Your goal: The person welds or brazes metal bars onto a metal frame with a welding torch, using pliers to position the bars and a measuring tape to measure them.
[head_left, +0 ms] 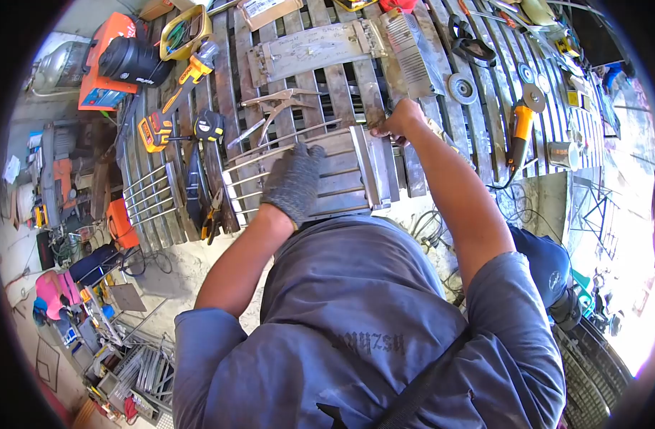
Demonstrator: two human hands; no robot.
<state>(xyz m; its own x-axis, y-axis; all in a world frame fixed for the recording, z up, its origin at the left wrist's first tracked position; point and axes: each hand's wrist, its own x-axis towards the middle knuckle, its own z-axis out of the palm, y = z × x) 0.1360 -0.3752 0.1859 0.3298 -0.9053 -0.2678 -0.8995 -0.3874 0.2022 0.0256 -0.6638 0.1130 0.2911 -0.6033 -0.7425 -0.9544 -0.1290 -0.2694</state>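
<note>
My left hand, in a grey knit glove, lies palm down with fingers stretched over a metal rack of thin parallel rods set on a flat plate. Beside the rack's right end stands an upright metal strip. My right hand is closed just beyond the strip's far end, its fingers bent down towards the slats; what they hold is hidden. Locking pliers lie beyond the rack.
The slatted metal bench carries a marked metal plate, a slotted metal piece, a grinding disc, an angle grinder, a cordless drill, a tape measure and another rod rack. Cables hang near the bench's front edge.
</note>
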